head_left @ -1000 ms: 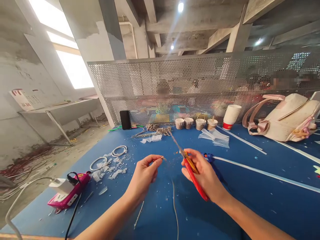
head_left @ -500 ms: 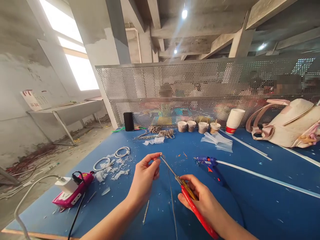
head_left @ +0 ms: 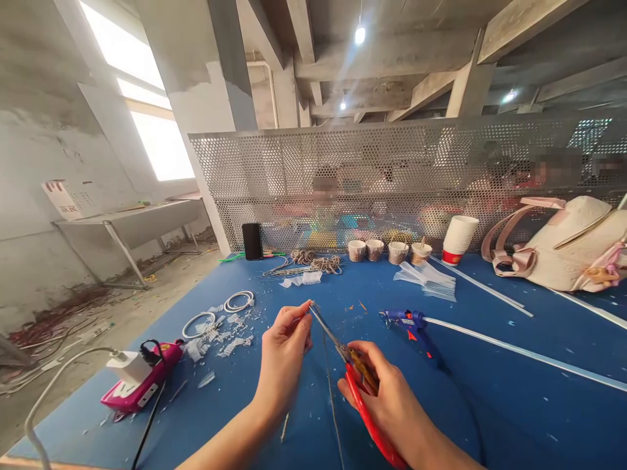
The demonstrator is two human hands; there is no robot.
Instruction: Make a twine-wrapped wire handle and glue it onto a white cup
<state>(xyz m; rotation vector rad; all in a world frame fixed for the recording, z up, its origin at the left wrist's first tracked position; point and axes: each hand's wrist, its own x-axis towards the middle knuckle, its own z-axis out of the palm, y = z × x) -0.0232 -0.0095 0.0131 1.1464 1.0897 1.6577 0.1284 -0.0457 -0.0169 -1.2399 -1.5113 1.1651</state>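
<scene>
The left hand [head_left: 287,336] pinches a tiny piece, too small to make out, between thumb and fingertips above the blue table [head_left: 416,418]. The right hand [head_left: 386,391] holds red-handled pliers [head_left: 365,418], their long tips reaching up to the left hand's fingertips. A thin grey cord [head_left: 332,398] runs down between the hands. To the right lies a blue glue gun [head_left: 409,318] with a long clear stick [head_left: 514,352] in its rear. On the left are two white rings [head_left: 200,324], clear plastic scraps [head_left: 235,344] and a pink power strip [head_left: 130,395]. Four small cups [head_left: 398,253], a cord bundle [head_left: 326,264] and a black phone [head_left: 253,241] stand or lie along the perforated screen [head_left: 274,170]; a beige backpack [head_left: 563,248] sits at far right.
</scene>
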